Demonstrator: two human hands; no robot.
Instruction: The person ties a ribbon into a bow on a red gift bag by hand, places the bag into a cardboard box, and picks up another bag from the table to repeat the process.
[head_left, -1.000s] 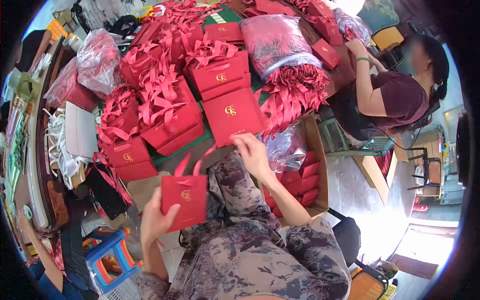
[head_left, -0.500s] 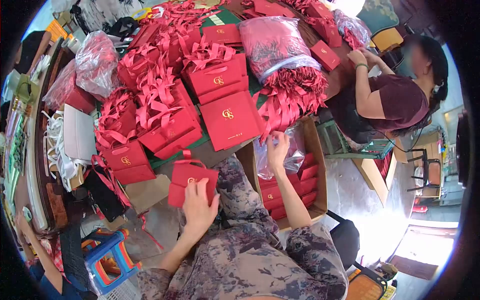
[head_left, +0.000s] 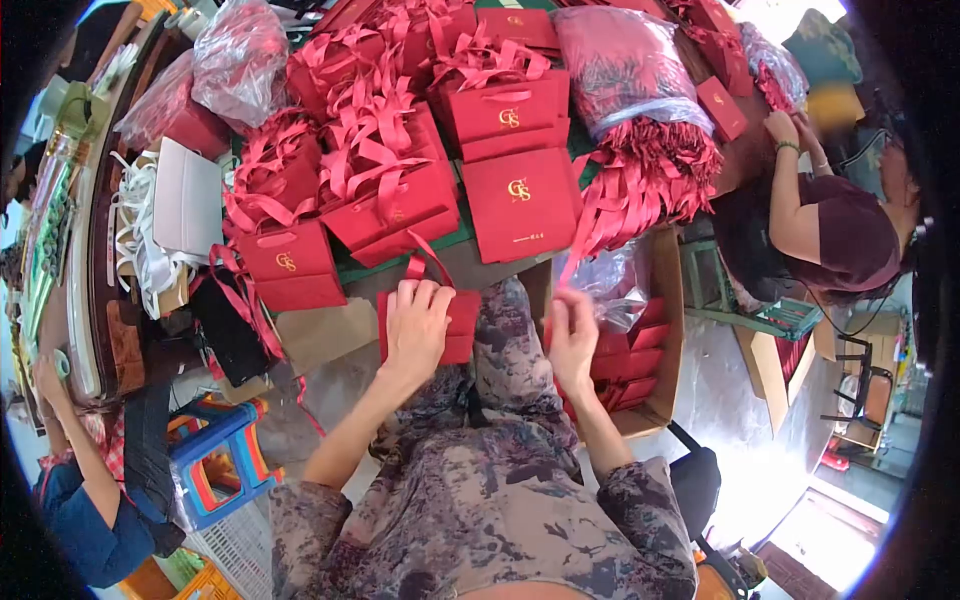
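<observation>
My left hand [head_left: 418, 330] lies over a small red bag [head_left: 460, 330] above my lap, fingers closed on its upper part, with a ribbon handle standing up behind them. To the right, my right hand [head_left: 573, 335] pinches the end of a pink-red ribbon [head_left: 578, 248]. That ribbon runs up toward the ribbon bundle [head_left: 650, 185] hanging from a plastic bag on the table. A larger flat red bag [head_left: 520, 205] with a gold logo lies between and beyond my hands.
An open carton [head_left: 665, 370] of red bags stands beside my right leg. More red bags [head_left: 290, 262] with ribbons cover the table. A co-worker [head_left: 840, 235] sits at the right; another person's arm [head_left: 85, 460] shows at the left. Stacked stools [head_left: 225, 460] stand lower left.
The view has shifted, moving the table items right and up in the picture. My right hand has drawn back toward me with a ribbon. My left hand now covers more of the small bag.
</observation>
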